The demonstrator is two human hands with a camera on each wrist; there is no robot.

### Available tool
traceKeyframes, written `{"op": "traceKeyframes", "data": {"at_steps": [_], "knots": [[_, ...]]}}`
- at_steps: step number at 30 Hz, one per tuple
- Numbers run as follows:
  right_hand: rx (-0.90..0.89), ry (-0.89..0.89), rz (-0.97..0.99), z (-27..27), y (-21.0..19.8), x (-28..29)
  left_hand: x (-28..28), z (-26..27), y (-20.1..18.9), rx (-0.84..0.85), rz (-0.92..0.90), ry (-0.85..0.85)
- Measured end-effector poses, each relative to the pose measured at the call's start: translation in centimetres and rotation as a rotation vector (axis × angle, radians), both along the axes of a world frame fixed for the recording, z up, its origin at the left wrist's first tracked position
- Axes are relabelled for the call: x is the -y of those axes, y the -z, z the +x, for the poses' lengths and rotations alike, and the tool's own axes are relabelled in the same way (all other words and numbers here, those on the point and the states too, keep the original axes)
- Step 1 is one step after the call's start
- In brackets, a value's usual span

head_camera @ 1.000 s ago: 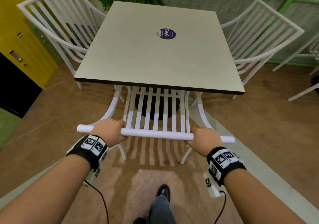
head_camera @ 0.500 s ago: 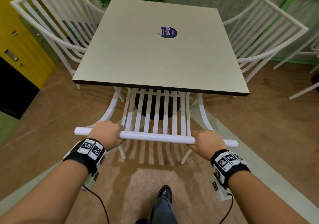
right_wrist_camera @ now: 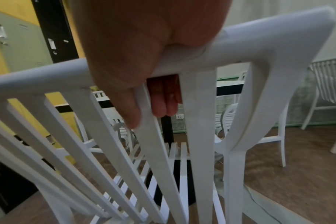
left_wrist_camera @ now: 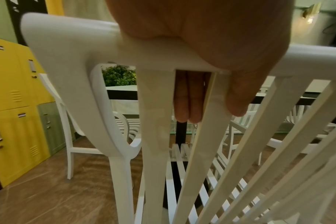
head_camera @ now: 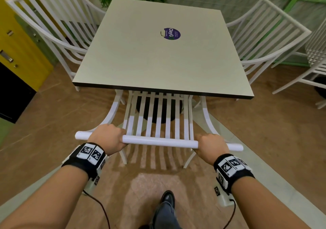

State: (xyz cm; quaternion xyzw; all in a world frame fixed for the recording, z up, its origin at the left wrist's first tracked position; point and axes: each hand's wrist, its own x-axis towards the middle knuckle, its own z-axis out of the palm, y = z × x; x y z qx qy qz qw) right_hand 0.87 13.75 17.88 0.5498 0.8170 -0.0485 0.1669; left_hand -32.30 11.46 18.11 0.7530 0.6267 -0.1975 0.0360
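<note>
treat the white slatted chair (head_camera: 158, 141) as stiff and, by judgement, light enough to shift with two hands; expect smooth moulded surfaces, a little slippery, not fragile. location: on the floor (head_camera: 53, 122), seat tucked under the near edge of the tabletop (head_camera: 158, 66), back turned toward the person. take hold on the top rail (left_wrist_camera: 307, 60), one grip near each end, outside the middle slats. left hand (head_camera: 107, 137): knuckles up, fingers (left_wrist_camera: 188, 98) wrapped over the rail and down behind it, thumb in front against a slat. right hand (head_camera: 210, 145): mirrored, curled round the rail likewise. both forearms extended forward and down, wrists roughly level.
</note>
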Motion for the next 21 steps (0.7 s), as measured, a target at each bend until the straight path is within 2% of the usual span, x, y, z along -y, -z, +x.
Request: {"op": "traceKeyframes", "data": {"at_steps": [5, 11, 16, 21], "knots": [[0.004, 0.033, 0.005, -0.4, 0.1, 0.4, 0.2, 0.0, -0.1, 0.014, 0.02, -0.022], [-0.03, 0.078, 0.027, -0.4, 0.0, 1.4, 1.5, 1.2, -0.3, 0.07, 0.057, -0.126], [-0.019, 0.013, -0.007, 0.3, 0.6, 2.9, 3.2, 0.6, -0.1, 0.034, 0.028, -0.09], [-0.029, 0.023, -0.011, 0.3, 0.4, 2.7, 2.9, -0.1, 0.2, 0.032, 0.006, -0.05]]}}
